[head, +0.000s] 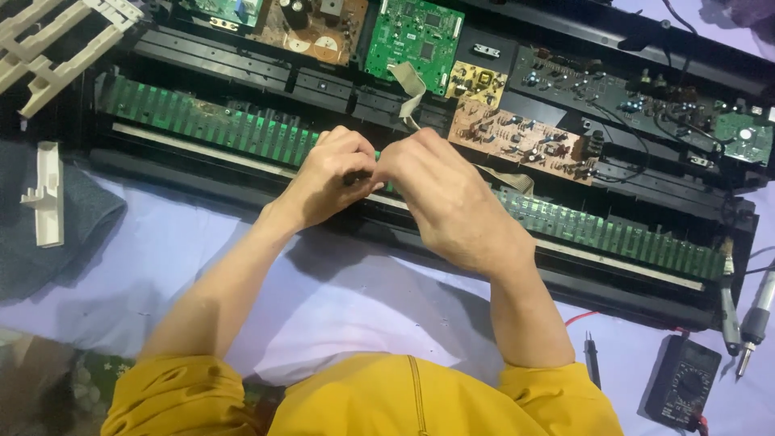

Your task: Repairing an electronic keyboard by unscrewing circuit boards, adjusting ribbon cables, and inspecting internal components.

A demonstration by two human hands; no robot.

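1. Across the lilac sheet (pixel 339 299), lying opened: long black keyboard chassis (pixel 242 182), running upper left to lower right, with the green key-contact strip (pixel 202 121) exposed along it. Filling most of the view, so working room sitting mainly on the near side.
2. Behind the strip, sitting close together: brown circuit board (pixel 517 137), green circuit board (pixel 416 36), small yellow board (pixel 476 81). Keeping wrists low and near; no reaching over those components.
3. Meeting at mid-strip: left hand (pixel 331 173) and right hand (pixel 440 194), fingertips touching, both curled shut and pinching a small dark part (pixel 355 176). Part mostly hidden, kind not telling; lying just over the strip's near edge.
4. Judging best practice: bracing both palms on the chassis rail, working with fingertips only, pulling straight rather than twisting.
5. Trailing right beside the right hand: beige ribbon cable (pixel 410 85). Avoiding snagging it.
6. Crowding the lower right edge: multimeter (pixel 684 383), soldering iron (pixel 759 311). Keeping the right elbow off them.
7. Resting far left: white key piece (pixel 47 194), well apart.
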